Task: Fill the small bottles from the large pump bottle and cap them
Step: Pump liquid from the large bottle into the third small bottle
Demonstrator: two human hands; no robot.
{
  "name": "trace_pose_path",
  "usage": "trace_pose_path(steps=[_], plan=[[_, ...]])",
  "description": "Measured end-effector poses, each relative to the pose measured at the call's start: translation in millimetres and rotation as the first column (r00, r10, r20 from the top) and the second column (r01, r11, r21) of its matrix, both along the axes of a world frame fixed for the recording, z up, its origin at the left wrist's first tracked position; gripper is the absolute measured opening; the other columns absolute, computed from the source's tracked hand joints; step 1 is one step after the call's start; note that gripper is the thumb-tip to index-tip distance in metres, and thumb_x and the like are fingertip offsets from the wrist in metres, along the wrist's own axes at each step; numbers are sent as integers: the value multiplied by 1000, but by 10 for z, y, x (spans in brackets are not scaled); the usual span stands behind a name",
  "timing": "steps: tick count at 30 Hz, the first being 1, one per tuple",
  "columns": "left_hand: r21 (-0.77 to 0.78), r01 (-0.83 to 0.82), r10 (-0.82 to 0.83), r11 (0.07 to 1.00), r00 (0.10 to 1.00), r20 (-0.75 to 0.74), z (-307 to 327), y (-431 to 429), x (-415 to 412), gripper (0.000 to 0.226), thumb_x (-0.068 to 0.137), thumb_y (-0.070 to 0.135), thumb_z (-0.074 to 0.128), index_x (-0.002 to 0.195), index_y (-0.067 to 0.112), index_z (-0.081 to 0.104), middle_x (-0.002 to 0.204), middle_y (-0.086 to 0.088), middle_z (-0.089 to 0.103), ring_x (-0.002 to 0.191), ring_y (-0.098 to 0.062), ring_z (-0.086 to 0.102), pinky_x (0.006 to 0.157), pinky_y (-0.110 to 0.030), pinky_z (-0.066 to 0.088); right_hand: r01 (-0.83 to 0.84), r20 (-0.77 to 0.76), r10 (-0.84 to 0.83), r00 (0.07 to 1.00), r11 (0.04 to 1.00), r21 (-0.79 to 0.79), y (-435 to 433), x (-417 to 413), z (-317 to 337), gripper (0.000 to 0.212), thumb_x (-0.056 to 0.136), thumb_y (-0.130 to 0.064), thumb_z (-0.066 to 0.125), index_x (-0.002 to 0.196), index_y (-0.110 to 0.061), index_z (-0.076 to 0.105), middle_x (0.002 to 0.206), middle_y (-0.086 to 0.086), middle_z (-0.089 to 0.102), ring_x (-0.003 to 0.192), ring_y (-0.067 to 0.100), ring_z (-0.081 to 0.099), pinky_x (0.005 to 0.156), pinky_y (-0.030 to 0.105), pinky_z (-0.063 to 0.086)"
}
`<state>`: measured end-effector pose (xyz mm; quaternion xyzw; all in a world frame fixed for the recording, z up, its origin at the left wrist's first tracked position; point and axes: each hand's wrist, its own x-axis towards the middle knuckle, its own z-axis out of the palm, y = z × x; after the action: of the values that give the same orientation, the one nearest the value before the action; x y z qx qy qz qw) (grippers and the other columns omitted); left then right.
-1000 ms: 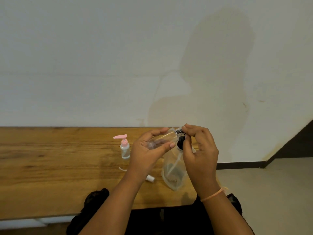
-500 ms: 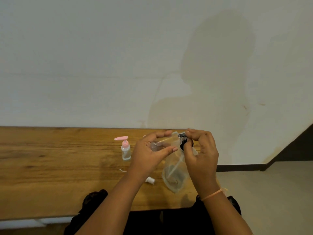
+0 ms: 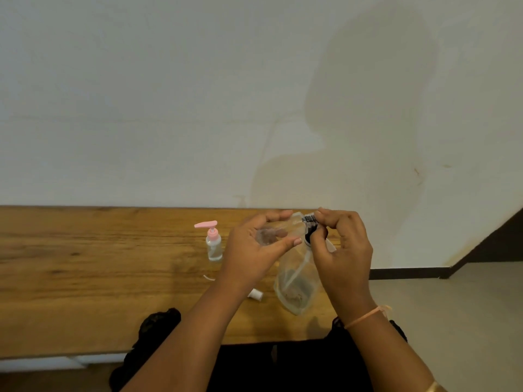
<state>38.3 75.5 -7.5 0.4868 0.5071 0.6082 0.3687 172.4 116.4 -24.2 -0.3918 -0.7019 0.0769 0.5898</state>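
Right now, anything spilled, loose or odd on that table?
No spill shows. A white cap lies loose on the table, and a thin white curved piece lies near the upright pink-pump bottle. The left hand holds a small clear bottle sideways at the pump head.

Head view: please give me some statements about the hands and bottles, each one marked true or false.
The left hand holds a small clear bottle. True.
The pink-pump bottle lies on its side. False: it stands upright on the wooden table.
The right hand grips the pump head of the large pump bottle. True.
The white cap sits on the small clear bottle. False: it lies on the table.
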Motion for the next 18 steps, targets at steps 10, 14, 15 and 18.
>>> trace_pose_path(steps=[10, 14, 15, 18], plan=[[64, -70, 74, 995, 995, -70, 40, -49, 22, 39, 67, 8, 82, 98, 28, 67, 102, 4, 69, 79, -7, 67, 71, -18, 55, -31, -87, 32, 996, 999, 8, -48, -53, 56, 19, 85, -8, 51, 93, -1, 66, 95, 6, 59, 95, -6, 55, 84, 6, 43], [66, -68, 71, 996, 996, -55, 31, -48, 31, 39, 68, 11, 81, 98, 31, 66, 102, 4, 69, 82, -6, 67, 71, -19, 55, -34, -90, 34, 995, 999, 0, -60, -58, 80, 17, 85, -4, 52, 94, -2, 66, 96, 6, 60, 96, -6, 55, 83, 6, 42], [63, -65, 68, 996, 997, -42, 36, -45, 37, 39, 68, 10, 81, 98, 31, 66, 101, 3, 69, 81, -6, 67, 71, -19, 54, -23, -86, 23, 996, 1000, -2, -58, -60, 80, 16, 84, 0, 54, 94, -1, 66, 95, 7, 59, 94, -4, 55, 83, 6, 42], [58, -58, 61, 997, 997, -39, 38, -37, 34, 40, 68, 7, 81, 97, 29, 66, 101, 5, 68, 80, -5, 67, 70, -17, 53, 1, -91, -2, 996, 1000, -21, -56, -77, 60, 17, 81, 3, 55, 92, -1, 66, 94, 7, 59, 91, -1, 55, 82, 6, 43]])
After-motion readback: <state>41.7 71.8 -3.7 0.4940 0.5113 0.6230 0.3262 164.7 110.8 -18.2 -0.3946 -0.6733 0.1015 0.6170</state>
